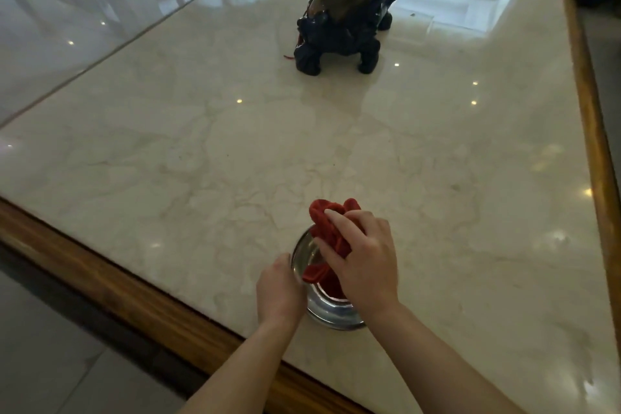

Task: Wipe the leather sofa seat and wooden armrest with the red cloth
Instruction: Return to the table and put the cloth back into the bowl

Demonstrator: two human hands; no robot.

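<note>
The red cloth [327,228] is bunched up over a small steel bowl [331,311] near the front edge of a marble table. My right hand [361,257] grips the cloth from above, with part of the cloth hanging inside the bowl. My left hand [279,291] wraps around the bowl's left rim and holds it. No sofa or wooden armrest is in view.
The marble table top [235,151] has a wooden border [111,279] along the front and right sides. A dark carved ornament [342,13] stands at the far middle. Glossy tiled floor [50,363] lies at the lower left and beyond the table's left edge.
</note>
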